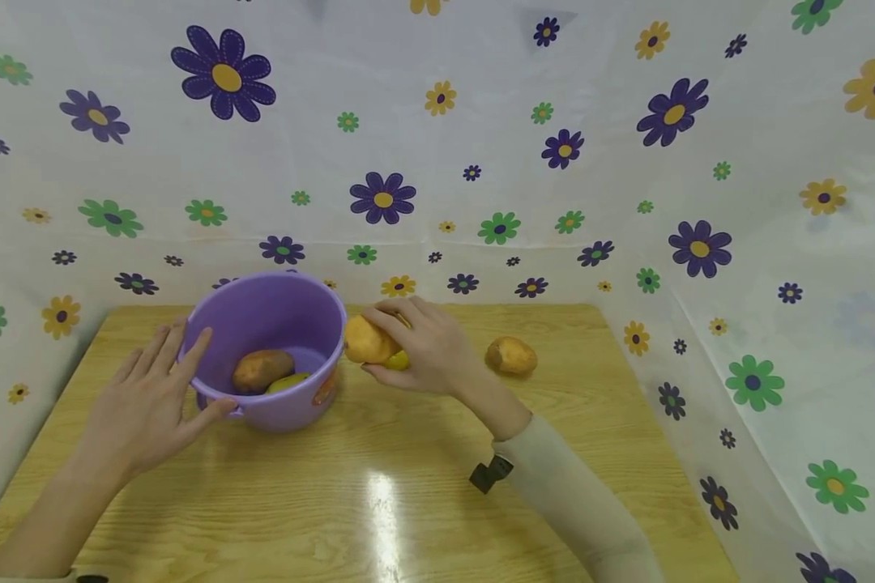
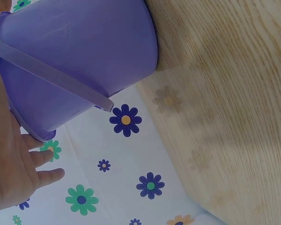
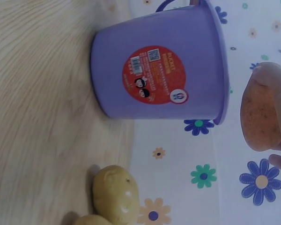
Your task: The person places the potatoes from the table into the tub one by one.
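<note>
A purple bucket stands on the table, with a brownish potato and a yellow-green, partly hidden potato-like piece inside. At its near left rim rests my left hand, fingers spread and straight, thumb by the handle joint. My right hand grips a potato just right of the bucket, raised to about rim height. In the right wrist view that held potato is beside the bucket's mouth. Below it, a yellow potato lies on the table, largely covered by my hand in the head view.
Another potato lies at the right rear of the wooden table. A flowered white sheet hangs behind the table and along its sides. The bucket's handle hangs down its side, and a red round label faces right.
</note>
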The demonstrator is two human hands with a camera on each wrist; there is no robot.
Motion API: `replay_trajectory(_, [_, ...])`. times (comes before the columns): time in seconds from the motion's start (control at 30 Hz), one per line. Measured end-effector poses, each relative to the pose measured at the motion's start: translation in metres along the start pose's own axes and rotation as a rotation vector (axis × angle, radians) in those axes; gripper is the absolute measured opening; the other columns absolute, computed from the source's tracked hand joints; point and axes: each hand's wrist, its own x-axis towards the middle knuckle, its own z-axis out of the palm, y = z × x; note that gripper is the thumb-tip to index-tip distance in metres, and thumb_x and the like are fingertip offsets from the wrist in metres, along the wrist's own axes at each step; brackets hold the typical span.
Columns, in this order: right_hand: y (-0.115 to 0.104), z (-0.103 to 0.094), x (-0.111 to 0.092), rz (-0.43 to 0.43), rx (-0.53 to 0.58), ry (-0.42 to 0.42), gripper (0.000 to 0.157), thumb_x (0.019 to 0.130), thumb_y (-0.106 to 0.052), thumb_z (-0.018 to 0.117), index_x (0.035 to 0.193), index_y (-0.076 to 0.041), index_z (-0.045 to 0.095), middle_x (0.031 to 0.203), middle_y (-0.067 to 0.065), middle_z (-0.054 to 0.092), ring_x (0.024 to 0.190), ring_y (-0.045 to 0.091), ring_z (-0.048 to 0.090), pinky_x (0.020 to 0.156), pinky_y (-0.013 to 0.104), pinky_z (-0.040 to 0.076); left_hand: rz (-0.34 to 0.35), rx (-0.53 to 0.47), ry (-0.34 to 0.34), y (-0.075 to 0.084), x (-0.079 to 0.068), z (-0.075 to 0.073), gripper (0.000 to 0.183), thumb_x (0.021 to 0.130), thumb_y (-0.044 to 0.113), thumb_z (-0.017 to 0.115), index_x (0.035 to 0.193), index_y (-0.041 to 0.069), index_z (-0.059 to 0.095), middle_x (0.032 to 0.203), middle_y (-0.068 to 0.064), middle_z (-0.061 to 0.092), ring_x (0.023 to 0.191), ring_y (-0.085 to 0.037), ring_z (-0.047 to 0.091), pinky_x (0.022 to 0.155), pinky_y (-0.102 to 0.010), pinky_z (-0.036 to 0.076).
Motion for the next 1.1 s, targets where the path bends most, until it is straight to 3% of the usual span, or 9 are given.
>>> replay_trajectory(0.53, [-0.019, 0.011, 0.050, -0.057, -0.013, -0.096, 0.071, 0.086, -0.060, 0.078, 0.141, -0.018, 0.065, 0.130, 0.003, 0.070, 0.112, 0.021, 0.070, 0.098, 0.029, 0.061, 0.004, 0.001, -0.007, -0.002, 0.004, -0.001, 0.103, 0.095, 0.069, 0.062, 0.169, 0.009, 0.022, 0.174, -0.029, 0.019, 0.161, -0.051, 0.021, 0.129, -0.071, 0.022])
replay_trajectory(0.97, [-0.034, 0.034, 0.073, -0.126, -0.009, -0.185, 0.073, 0.088, -0.063, 0.075, 0.145, -0.019, 0.062, 0.131, 0.000, 0.070, 0.119, 0.018, 0.069, 0.112, 0.035, 0.056, 0.009, 0.022, -0.004, 0.000, 0.002, 0.000, 0.104, 0.095, 0.070, 0.061, 0.170, 0.010, 0.020, 0.173, -0.030, 0.023, 0.160, -0.052, 0.024, 0.129, -0.071, 0.024])
replay_trajectory(1.1, [-0.037, 0.040, 0.077, -0.130, -0.024, -0.236, 0.075, 0.088, -0.064, 0.074, 0.147, -0.020, 0.060, 0.133, -0.001, 0.068, 0.119, 0.017, 0.067, 0.104, 0.029, 0.058, 0.007, 0.019, -0.009, 0.001, 0.000, 0.000, 0.105, 0.095, 0.070, 0.061, 0.170, 0.011, 0.018, 0.173, -0.029, 0.021, 0.160, -0.052, 0.023, 0.130, -0.070, 0.021])
